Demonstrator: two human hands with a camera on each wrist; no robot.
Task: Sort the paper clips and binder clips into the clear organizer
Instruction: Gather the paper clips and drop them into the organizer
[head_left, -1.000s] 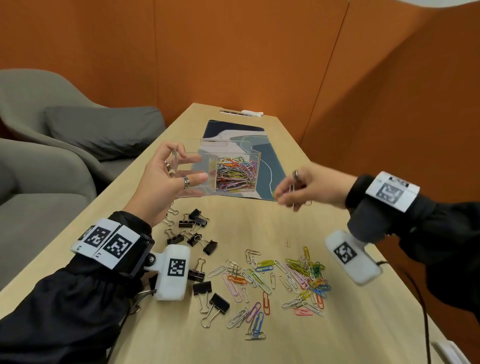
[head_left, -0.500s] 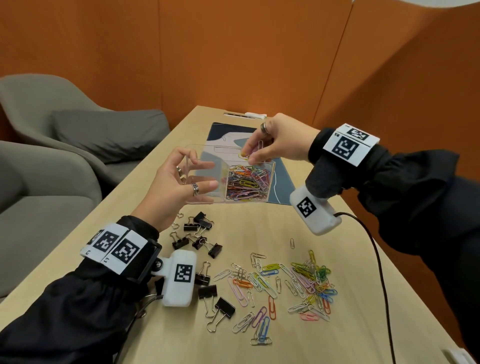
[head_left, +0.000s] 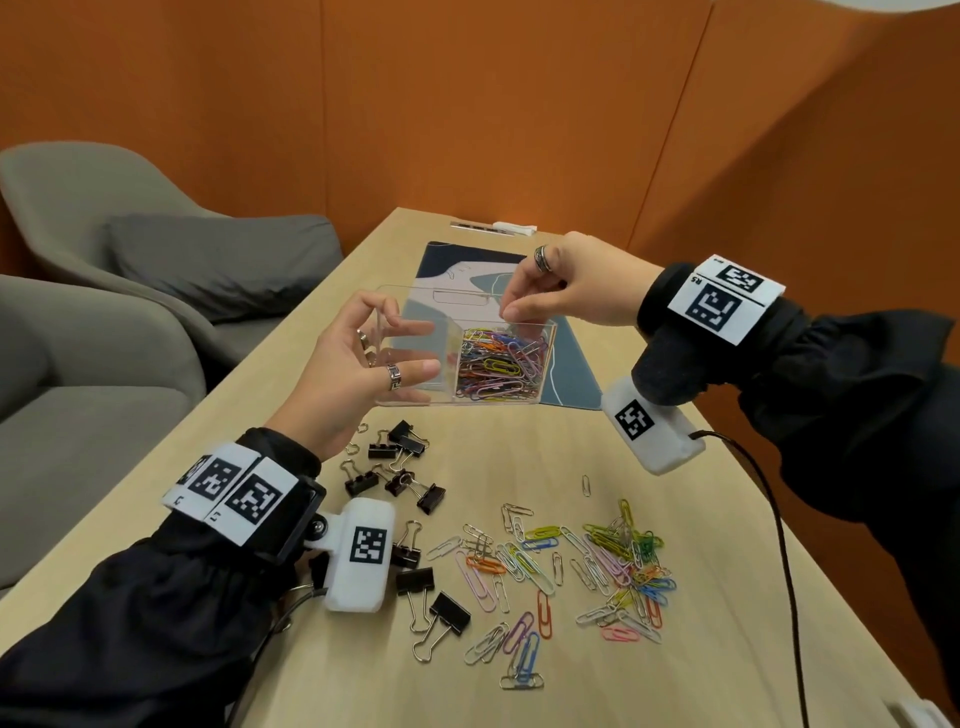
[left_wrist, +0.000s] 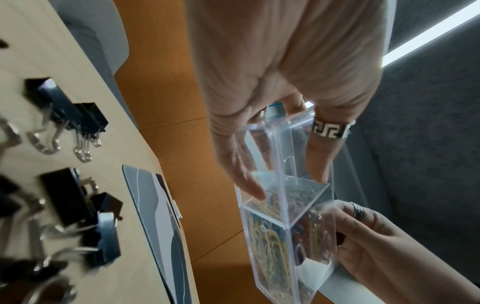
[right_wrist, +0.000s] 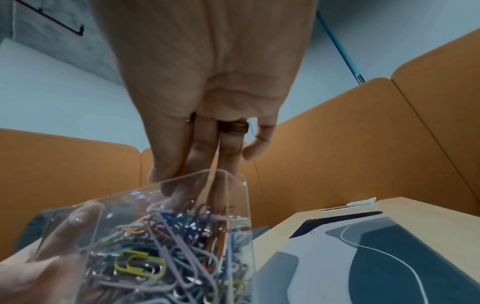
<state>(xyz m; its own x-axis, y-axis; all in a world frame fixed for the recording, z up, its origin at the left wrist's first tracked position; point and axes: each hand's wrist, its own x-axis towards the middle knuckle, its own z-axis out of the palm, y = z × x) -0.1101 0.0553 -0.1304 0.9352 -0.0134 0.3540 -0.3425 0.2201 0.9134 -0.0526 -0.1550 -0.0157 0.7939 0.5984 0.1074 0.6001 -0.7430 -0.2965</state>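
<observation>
- Head view: one clear organizer (head_left: 415, 358), two compartments visible, held above the table (head_left: 675, 675) by the left hand (head_left: 358, 374), whose fingers and thumb clasp its left end.
- Right compartment holds a heap of coloured paper clips (head_left: 498, 364), too tangled to count; the left compartment looks bare.
- Right hand (head_left: 566, 286) sits over the right compartment, fingertips bunched just above the heap; whether they pinch a clip cannot be told.
- Black binder clips (head_left: 400, 470): about nine on the table, six in a cluster below the organizer and three nearer, beside the left wrist camera.
- Loose paper clips (head_left: 571, 566): several dozen scattered across the near table, in silver, pink, yellow, green, blue and orange; one small silver clip lies apart, above the rest.
- One patterned mat (head_left: 571, 364) beyond the organizer; two grey armchairs (head_left: 130, 244) at left.
- Left wrist view: the left hand (left_wrist: 285, 82) grips the organizer (left_wrist: 283, 205); one patterned ring (left_wrist: 330, 131) on a finger. Binder clips (left_wrist: 75, 201) blurred on the table, count unclear.
- Right wrist view: the right hand's fingertips (right_wrist: 179, 197) reach into the organizer (right_wrist: 233, 205), touching or just above the clip heap (right_wrist: 168, 253).
</observation>
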